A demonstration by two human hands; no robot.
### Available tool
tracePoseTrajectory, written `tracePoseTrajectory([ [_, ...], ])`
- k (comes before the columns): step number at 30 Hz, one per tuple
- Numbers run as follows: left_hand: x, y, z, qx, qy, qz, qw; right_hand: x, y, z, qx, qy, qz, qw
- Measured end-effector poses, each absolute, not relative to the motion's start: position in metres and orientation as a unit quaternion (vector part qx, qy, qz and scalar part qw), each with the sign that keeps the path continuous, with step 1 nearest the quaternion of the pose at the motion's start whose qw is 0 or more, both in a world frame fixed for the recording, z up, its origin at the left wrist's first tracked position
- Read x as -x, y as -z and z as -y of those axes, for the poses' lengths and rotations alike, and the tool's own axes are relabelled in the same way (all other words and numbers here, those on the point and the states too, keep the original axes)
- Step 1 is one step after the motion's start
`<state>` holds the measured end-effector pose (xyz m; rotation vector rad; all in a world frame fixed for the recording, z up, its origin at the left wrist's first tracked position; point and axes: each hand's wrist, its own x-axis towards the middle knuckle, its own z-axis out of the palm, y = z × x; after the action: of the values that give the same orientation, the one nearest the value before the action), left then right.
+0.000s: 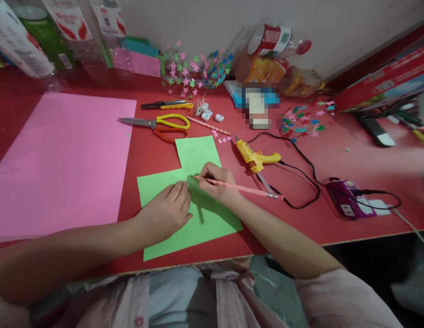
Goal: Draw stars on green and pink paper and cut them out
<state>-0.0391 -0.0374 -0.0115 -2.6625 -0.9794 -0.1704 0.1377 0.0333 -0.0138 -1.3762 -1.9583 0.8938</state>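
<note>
A light green sheet of paper [212,223] with a notched upper left side lies before me on the red table. My left hand [169,207] rests on its left part, palm down, fingers laid on the paper. Pinched in my right hand [219,182] is a pink pencil [246,187]; its tip touches or hovers close over the green sheet, just beyond my left fingertips. The pencil's eraser end points right. Beyond the sheet lie scissors [157,122] with yellow and orange handles and a second pink pencil [208,125].
A large pink sheet [64,164] covers the left side. At right are a yellow glue gun [256,156], its black cord and a purple power adapter [350,198]. Behind are a utility knife [167,105], scattered paper stars [191,68] and several plastic bottles [68,27].
</note>
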Motion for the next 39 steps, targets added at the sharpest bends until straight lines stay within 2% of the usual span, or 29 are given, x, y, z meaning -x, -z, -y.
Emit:
tracePoseTrajectory([
  [13,0.038,0.011,0.038,0.924,0.068,0.344,0.153,-0.140,0.011,-0.031,0.459,-0.332,0.784,0.255],
  [26,0.038,0.012,0.038,0.923,0.074,0.349,0.145,-0.139,0.008,-0.028,0.417,-0.324,0.808,0.262],
  [30,0.038,0.011,0.038,0.925,0.073,0.345,0.143,-0.139,0.009,-0.030,0.432,-0.362,0.779,0.274],
  [35,0.040,0.010,0.037,0.926,0.053,0.343,0.147,-0.146,0.006,-0.041,0.471,-0.473,0.658,0.350],
  [39,0.042,0.010,0.038,0.921,0.050,0.359,0.142,-0.159,-0.004,-0.049,0.494,-0.494,0.630,0.340],
])
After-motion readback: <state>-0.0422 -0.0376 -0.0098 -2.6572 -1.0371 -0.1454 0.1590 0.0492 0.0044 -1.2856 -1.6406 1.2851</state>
